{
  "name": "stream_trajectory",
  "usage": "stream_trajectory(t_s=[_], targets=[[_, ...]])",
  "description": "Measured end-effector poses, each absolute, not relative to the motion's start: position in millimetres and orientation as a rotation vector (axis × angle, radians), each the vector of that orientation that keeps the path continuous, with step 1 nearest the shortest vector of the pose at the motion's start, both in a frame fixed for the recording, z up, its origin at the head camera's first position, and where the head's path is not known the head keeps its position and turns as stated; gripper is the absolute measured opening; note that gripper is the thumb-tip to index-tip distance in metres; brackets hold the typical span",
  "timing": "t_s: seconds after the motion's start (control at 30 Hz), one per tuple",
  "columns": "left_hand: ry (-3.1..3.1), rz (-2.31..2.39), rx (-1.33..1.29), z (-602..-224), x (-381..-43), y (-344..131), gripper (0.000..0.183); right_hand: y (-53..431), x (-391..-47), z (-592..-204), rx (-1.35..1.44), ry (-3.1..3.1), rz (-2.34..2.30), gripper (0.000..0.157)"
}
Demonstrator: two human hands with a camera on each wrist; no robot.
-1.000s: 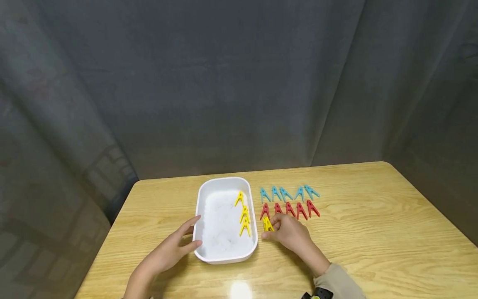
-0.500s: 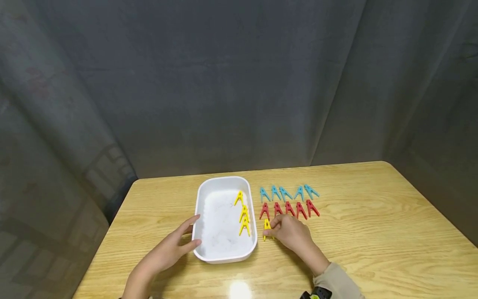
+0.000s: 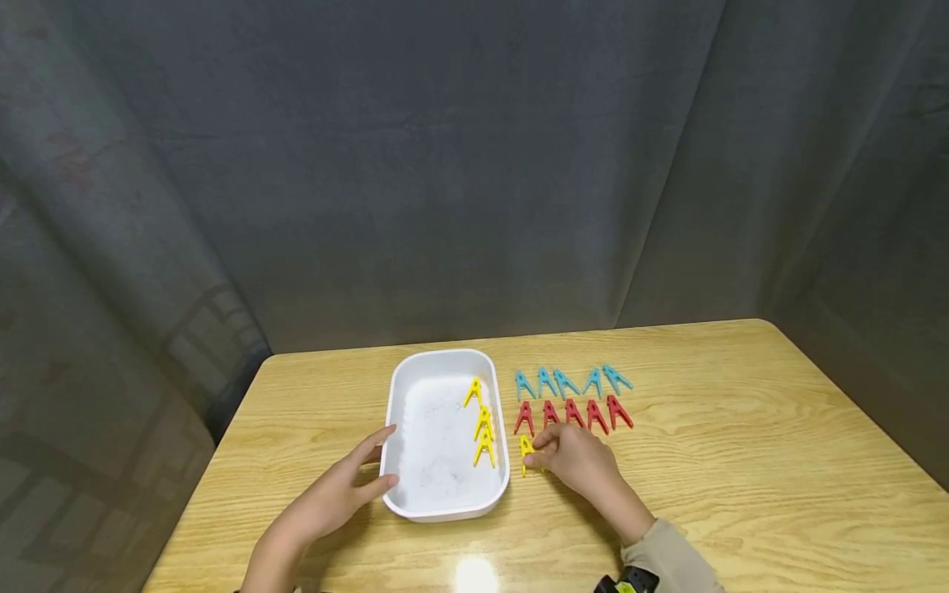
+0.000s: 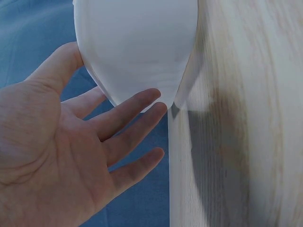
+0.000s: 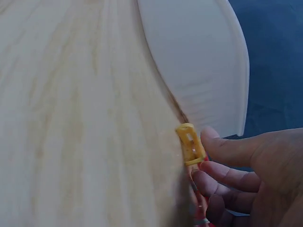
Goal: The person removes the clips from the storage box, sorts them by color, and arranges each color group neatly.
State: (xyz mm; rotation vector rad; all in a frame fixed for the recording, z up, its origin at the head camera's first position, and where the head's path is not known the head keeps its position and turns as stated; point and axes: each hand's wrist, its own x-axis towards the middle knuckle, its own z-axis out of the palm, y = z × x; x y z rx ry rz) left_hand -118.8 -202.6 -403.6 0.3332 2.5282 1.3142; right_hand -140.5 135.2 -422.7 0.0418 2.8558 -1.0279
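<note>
My right hand (image 3: 578, 463) is low over the table, pinching a yellow clothespin (image 3: 525, 447) between thumb and fingertips, just right of a white tray (image 3: 446, 514). The right wrist view shows that clothespin (image 5: 191, 144) against the table at the thumb and index fingertips; its far part is hidden. Several yellow clothespins (image 3: 484, 449) lie inside the tray along its right wall. My left hand (image 3: 337, 497) rests at the tray's left side, thumb and fingers spread. Seen from the left wrist, its extended fingers touch the outer wall of the tray (image 4: 137, 47).
Behind my right hand lies a row of red clothespins (image 3: 573, 414), one partly covered by the fingers. A row of blue clothespins (image 3: 566, 383) is farther back. The wooden table (image 3: 749, 445) extends to the right, and a dark curtain (image 3: 445, 181) hangs behind it.
The yellow clothespin has come down onto the table, turned so its legs point toward me, and shifted slightly left. My left hand and the tray stay put.
</note>
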Motion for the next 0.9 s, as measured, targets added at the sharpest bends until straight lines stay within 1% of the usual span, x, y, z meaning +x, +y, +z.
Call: stream_trajectory(t_s=[0.23, 0.57, 0.73, 0.9], targets=[[2.529, 1.309, 0.35, -404.0, -119.6, -203.7, 0.066, 136.8, -139.3, -407.8, -0.007, 2.901, -1.17, 0.016], [2.526, 1.313, 0.355, -403.8, -119.0, -204.4, 0.066, 128.8, -133.1, -387.5, -0.16, 2.932, -1.336, 0.012], [2.522, 1.319, 0.353, -404.2, -118.7, -203.8, 0.066, 122.3, -137.8, -387.4, -0.255, 2.939, -1.369, 0.011], [2.518, 1.318, 0.338, -403.2, -118.7, -203.1, 0.067, 111.6, -150.6, -387.6, -0.334, 2.999, -1.308, 0.012]])
